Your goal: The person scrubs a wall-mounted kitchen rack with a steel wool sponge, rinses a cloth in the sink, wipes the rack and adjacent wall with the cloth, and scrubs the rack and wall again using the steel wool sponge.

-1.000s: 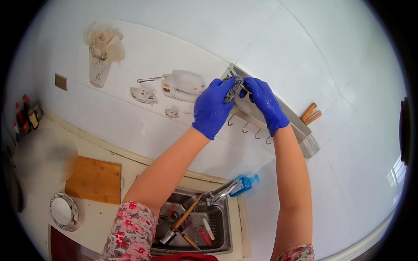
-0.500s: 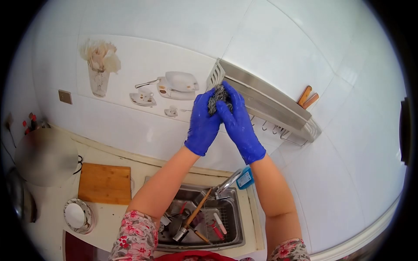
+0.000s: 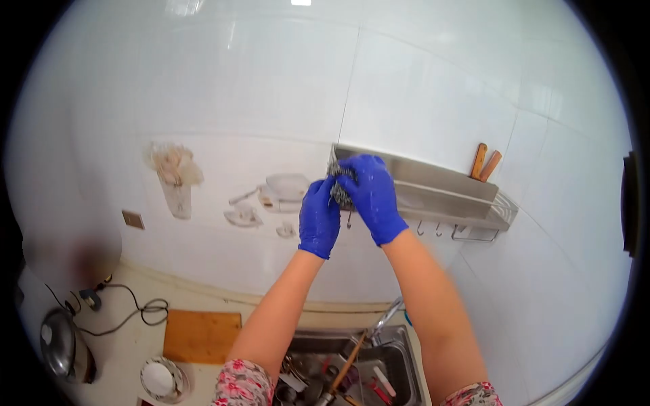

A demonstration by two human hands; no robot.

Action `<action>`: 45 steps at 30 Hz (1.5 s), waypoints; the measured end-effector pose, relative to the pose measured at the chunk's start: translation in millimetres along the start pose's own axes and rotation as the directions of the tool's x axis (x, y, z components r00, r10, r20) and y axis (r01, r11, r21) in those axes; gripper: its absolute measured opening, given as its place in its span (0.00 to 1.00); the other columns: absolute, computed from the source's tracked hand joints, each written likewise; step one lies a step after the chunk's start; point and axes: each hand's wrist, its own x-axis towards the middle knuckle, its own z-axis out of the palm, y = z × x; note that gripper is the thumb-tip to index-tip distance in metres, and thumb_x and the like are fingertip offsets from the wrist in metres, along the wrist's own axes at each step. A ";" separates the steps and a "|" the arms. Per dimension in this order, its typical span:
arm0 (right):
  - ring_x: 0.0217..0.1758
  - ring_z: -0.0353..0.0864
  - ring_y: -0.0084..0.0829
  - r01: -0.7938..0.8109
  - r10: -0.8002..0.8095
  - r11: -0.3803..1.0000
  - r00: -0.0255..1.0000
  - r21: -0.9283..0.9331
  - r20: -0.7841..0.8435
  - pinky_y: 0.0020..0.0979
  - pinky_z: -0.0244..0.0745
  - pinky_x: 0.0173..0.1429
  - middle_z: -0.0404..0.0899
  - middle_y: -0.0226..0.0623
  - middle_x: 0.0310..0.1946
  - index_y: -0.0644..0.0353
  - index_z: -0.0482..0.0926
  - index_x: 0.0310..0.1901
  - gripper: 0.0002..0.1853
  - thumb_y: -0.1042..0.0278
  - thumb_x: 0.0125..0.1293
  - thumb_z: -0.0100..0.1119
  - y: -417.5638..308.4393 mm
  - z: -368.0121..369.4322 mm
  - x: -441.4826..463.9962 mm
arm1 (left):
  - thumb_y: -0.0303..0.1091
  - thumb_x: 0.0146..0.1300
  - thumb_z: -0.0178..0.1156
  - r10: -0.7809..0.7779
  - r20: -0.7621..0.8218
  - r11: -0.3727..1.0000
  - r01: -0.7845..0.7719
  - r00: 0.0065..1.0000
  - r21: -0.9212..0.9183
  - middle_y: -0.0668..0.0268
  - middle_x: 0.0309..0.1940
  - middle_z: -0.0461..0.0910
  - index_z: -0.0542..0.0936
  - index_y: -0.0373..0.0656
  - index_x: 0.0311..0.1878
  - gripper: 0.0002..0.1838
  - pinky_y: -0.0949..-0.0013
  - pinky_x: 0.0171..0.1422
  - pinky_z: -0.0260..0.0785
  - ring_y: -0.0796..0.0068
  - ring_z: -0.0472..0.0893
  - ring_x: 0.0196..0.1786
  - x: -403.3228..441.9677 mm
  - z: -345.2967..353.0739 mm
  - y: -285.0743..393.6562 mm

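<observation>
A dark grey steel wool scrubber (image 3: 340, 195) is squeezed between my two blue-gloved hands, in front of the left end of a metal wall rack (image 3: 433, 177). My left hand (image 3: 319, 220) grips its left side, fingertips pressed into the wool. From the right, my right hand (image 3: 374, 198) closes over it with bent fingers, hiding part of the wool. Both gloves look wet. Whether the scrubber touches the rack, I cannot tell.
Two wooden-handled tools (image 3: 485, 162) stand in the rack's right end, with hooks beneath. Below lies a steel sink (image 3: 404, 345) holding a wooden-handled tool and other utensils, beside a faucet (image 3: 386, 317). Left are a cutting board (image 3: 202, 336), stacked dishes (image 3: 161, 377) and a black cord (image 3: 144, 309).
The view has tilted up, so the rack and sink sit lower in the frame. My right hand has turned further over the scrubber, and my left hand has slid lower along its side.
</observation>
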 end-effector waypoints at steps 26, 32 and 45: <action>0.45 0.74 0.42 -0.347 0.246 0.847 0.928 -0.403 -0.281 0.39 0.70 0.49 0.78 0.37 0.36 0.52 0.80 0.40 0.12 0.73 0.51 0.62 181.8 -156.6 -119.5 | 0.22 0.57 0.57 -0.076 0.026 0.996 0.074 0.997 0.051 0.60 0.31 0.74 0.77 0.38 0.53 0.19 0.69 0.35 0.69 0.71 0.75 0.29 9.0 1.7 -0.8; 0.46 0.76 0.40 -0.108 0.012 0.966 0.926 -0.234 -0.378 0.38 0.71 0.50 0.79 0.37 0.41 0.56 0.80 0.41 0.12 0.73 0.52 0.62 110.9 -88.8 -101.7 | 0.23 0.58 0.57 -0.073 -0.020 0.987 0.075 0.997 0.145 0.61 0.32 0.76 0.78 0.37 0.52 0.17 0.69 0.37 0.69 0.70 0.75 0.30 6.2 3.9 -2.9; 0.46 0.75 0.38 -0.151 0.004 0.906 0.937 -0.395 -0.350 0.34 0.75 0.46 0.77 0.36 0.44 0.51 0.82 0.39 0.11 0.73 0.52 0.62 213.2 -175.2 -164.0 | 0.19 0.51 0.57 0.312 -0.143 0.774 -0.164 0.939 0.612 0.54 0.63 0.67 0.68 0.43 0.64 0.33 0.58 0.70 0.51 0.57 0.64 0.66 1.0 47.7 74.8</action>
